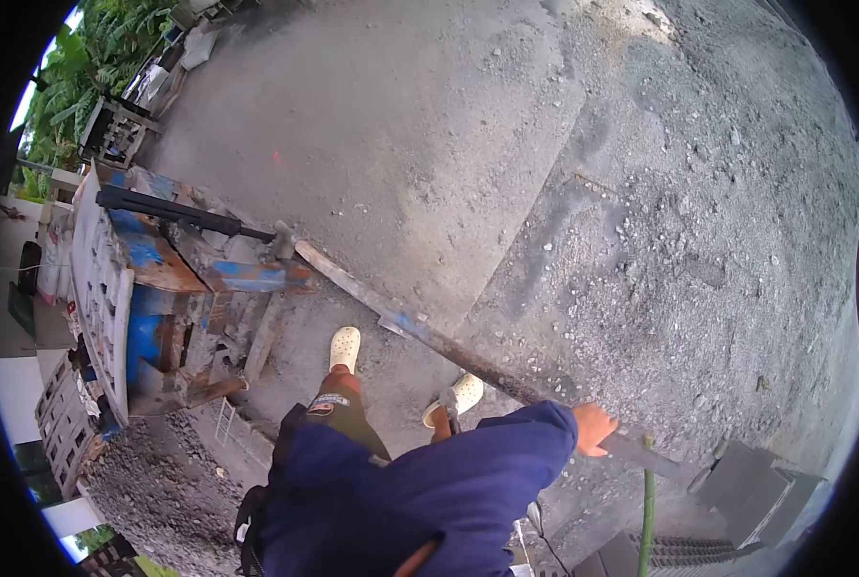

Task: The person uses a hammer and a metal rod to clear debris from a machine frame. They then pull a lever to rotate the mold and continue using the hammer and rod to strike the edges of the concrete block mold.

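Observation:
A long worn bar (468, 358), rusty and pale in patches, runs from the machine on the left down to the right. It passes behind my dark blue sleeve. My right hand (595, 430) lies over the bar beyond the sleeve, fingers curled round it. Past the hand, a flat grey stretch continues toward the lower right. The rusty machine (247, 274) has flaking blue paint and stands at the left, with a black tube-like piece (174, 210) across its top. My left hand does not show.
My feet in cream clogs (346, 348) stand below the bar. Loose grey gravel (679, 260) covers the ground at right. Dark gravel (160, 481) is heaped at lower left. Grey blocks (742, 486) and a green pole (647, 510) stand at lower right.

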`<state>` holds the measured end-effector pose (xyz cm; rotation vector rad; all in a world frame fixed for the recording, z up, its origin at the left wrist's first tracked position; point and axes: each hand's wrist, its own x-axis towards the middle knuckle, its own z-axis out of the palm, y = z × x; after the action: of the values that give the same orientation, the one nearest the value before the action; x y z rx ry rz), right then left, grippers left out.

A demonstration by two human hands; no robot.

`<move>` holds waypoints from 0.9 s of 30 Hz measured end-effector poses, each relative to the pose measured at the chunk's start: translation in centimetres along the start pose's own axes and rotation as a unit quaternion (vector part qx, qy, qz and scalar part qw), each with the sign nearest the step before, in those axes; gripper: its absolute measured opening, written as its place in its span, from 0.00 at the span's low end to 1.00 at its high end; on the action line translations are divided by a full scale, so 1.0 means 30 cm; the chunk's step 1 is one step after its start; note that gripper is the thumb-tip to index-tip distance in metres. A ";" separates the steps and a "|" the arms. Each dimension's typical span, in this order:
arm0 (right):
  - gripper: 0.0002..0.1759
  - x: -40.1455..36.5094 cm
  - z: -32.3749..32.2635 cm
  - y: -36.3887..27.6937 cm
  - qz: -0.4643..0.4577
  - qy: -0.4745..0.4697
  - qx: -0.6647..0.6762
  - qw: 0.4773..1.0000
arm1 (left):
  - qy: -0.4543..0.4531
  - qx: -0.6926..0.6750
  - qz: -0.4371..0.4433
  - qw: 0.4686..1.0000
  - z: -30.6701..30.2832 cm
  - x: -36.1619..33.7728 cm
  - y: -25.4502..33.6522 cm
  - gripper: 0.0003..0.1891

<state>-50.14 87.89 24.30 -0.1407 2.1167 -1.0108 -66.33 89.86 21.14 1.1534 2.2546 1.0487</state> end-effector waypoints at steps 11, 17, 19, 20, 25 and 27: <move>0.18 0.040 0.035 0.215 0.104 -0.030 0.041 0.993 | -0.101 -0.004 -0.102 0.990 0.493 0.164 -0.458 0.31; 0.19 -0.041 -0.030 0.172 0.112 0.034 0.037 0.992 | -0.076 -0.012 -0.108 0.991 0.457 0.155 -0.457 0.29; 0.20 -0.071 -0.042 0.134 0.149 0.017 0.003 0.989 | -0.077 -0.023 -0.118 0.990 0.465 0.148 -0.461 0.28; 0.20 -0.084 -0.071 0.082 0.216 -0.010 -0.021 0.976 | -0.106 -0.044 -0.124 0.986 0.454 0.147 -0.466 0.26; 0.25 -0.312 -0.105 0.038 0.348 -0.031 -0.056 0.935 | -0.027 -0.060 -0.011 0.998 0.510 0.143 -0.514 0.24; 0.30 -0.588 -0.025 0.109 0.321 0.191 0.199 0.906 | 0.003 -0.051 -0.020 0.998 0.529 0.147 -0.527 0.23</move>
<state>-37.66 97.59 32.83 0.9662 2.0031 -1.0771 -67.04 94.45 -1.21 1.0614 2.1905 1.1390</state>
